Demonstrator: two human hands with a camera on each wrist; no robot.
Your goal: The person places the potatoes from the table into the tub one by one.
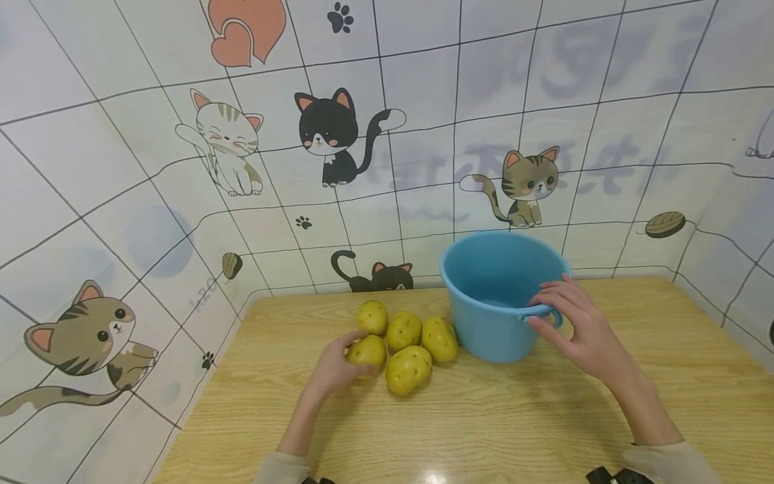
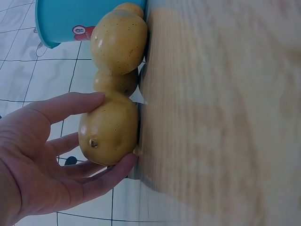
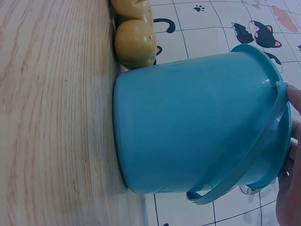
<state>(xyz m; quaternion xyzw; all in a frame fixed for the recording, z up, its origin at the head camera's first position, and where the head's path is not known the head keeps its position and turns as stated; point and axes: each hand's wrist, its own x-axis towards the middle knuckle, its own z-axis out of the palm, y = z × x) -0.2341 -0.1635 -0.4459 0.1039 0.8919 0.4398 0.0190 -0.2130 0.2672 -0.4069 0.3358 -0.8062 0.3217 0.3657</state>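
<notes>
Several yellow potatoes (image 1: 408, 368) lie in a cluster on the wooden table (image 1: 471, 430), just left of a blue plastic bucket (image 1: 484, 323). My left hand (image 1: 351, 351) cups the nearest-left potato (image 1: 369, 349). In the left wrist view the thumb lies on one side of this potato (image 2: 109, 129) and the fingers (image 2: 94, 181) on the other, while it still sits on the table. My right hand (image 1: 547, 306) rests on the bucket's near right rim, over its folded handle (image 3: 235, 174). A fingertip (image 3: 294, 101) touches the rim. The bucket looks empty.
A tiled wall with cat pictures (image 1: 329, 134) closes the table at the back and on both sides. Bare wood lies in front of the potatoes and right of the bucket. The bucket (image 2: 66, 19) stands right behind the potato pile.
</notes>
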